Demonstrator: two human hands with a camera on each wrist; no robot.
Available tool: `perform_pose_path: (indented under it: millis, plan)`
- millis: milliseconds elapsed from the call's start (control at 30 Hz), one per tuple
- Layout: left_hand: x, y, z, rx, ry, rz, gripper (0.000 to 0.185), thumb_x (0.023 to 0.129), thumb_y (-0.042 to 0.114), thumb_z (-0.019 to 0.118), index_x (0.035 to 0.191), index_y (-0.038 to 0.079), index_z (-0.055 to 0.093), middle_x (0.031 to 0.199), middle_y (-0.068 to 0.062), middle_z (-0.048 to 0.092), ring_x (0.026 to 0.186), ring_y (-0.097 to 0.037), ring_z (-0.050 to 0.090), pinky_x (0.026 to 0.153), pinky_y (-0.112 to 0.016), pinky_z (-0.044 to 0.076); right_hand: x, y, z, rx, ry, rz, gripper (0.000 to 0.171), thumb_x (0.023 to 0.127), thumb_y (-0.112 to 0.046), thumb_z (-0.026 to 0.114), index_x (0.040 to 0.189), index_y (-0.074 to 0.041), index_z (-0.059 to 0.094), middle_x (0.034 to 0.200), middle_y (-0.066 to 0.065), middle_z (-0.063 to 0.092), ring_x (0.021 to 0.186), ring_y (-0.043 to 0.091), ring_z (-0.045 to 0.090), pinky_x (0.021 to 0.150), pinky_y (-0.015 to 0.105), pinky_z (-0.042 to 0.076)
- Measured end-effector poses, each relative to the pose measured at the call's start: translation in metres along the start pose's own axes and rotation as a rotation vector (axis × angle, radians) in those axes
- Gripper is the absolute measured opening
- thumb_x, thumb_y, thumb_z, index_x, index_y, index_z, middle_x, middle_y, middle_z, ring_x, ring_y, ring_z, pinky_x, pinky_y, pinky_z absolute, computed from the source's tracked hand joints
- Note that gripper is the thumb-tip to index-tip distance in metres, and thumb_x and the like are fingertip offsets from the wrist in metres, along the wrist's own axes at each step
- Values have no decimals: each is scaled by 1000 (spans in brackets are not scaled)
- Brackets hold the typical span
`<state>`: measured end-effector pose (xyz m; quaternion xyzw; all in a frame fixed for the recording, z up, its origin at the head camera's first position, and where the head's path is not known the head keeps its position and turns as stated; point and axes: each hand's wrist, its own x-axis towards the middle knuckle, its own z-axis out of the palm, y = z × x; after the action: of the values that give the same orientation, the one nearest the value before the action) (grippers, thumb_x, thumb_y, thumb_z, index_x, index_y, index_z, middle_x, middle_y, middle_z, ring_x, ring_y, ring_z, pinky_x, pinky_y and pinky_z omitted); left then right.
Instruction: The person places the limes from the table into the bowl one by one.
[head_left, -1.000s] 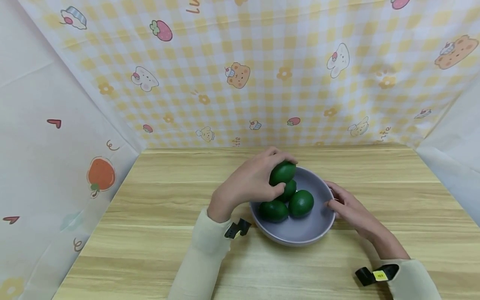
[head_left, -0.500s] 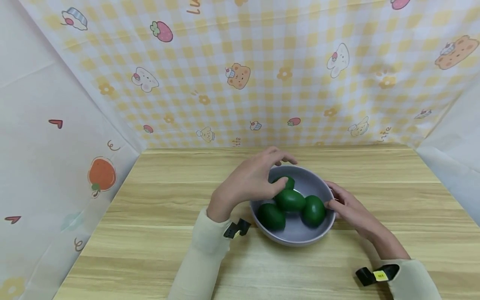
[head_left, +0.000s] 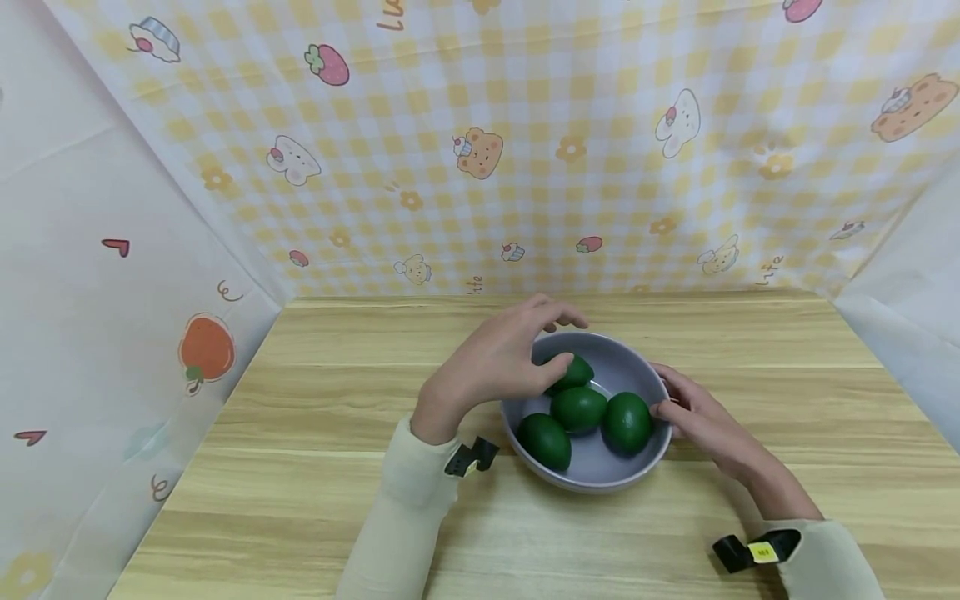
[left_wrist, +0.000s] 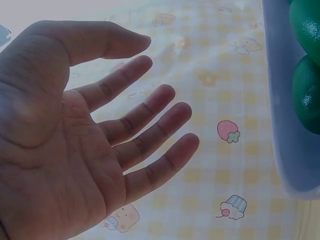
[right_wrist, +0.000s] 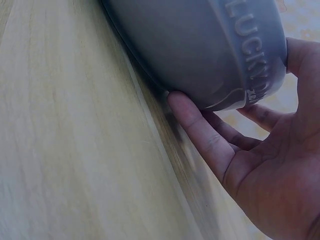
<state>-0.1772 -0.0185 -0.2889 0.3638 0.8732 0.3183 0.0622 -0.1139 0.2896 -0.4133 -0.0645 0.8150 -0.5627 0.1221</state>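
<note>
A grey bowl (head_left: 592, 483) stands mid-table with several dark green oval fruits (head_left: 579, 408) in it. My left hand (head_left: 498, 362) hovers over the bowl's left rim, thumb close to the rear fruit (head_left: 573, 372). The left wrist view shows that hand (left_wrist: 100, 130) with its palm bare and fingers spread, the bowl's rim (left_wrist: 285, 125) and green fruits (left_wrist: 307, 95) to its right. My right hand (head_left: 701, 417) holds the bowl's right side. In the right wrist view its fingers (right_wrist: 205, 130) lie under the bowl (right_wrist: 200, 45) and the thumb lies over the rim.
The bowl sits on a wooden table (head_left: 337, 500). A yellow checked cloth with cartoon prints (head_left: 480, 150) hangs behind it, and pale sheets close in the left (head_left: 112, 292) and right sides. Bare tabletop lies to the left, right and front of the bowl.
My left hand let go of the green fruit it held above the bowl. That fruit now lies in the bowl, the others shifted, and the hand hovers open. The right hand stayed put.
</note>
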Motion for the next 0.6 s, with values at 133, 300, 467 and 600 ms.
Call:
perform_pose_path:
  millis: [133, 300, 467, 600]
  plan:
    - [-1, 0, -1, 5, -1, -2, 37, 99, 27, 69, 135, 28, 66, 139, 5, 63, 124, -16, 62, 103, -42, 56, 0, -1, 0, -5, -2, 4, 64, 105, -10, 48, 166, -5, 28, 158, 34, 42, 131, 42, 56, 86, 34, 62]
    - [-1, 0, -1, 6, -5, 1, 36, 100, 27, 68, 136, 27, 66, 140, 4, 63, 125, -16, 62, 104, -42, 56, -2, -1, -1, -6, -1, 6, 64, 105, -11, 48, 166, -4, 28, 157, 34, 43, 130, 40, 57, 86, 33, 62]
    - [-1, 0, -1, 8, -10, -2, 35, 101, 28, 67, 136, 27, 66, 140, 4, 62, 125, -16, 62, 103, -41, 56, -3, -3, -1, -6, -2, 4, 64, 105, -11, 48, 166, -5, 28, 157, 34, 44, 129, 39, 57, 86, 32, 62]
    - [-3, -1, -1, 8, -6, -11, 34, 102, 28, 66, 136, 27, 67, 140, 5, 62, 124, -15, 62, 103, -40, 56, -3, -4, -2, -10, -6, 11, 63, 106, -12, 49, 166, -6, 29, 158, 33, 43, 130, 41, 56, 88, 33, 62]
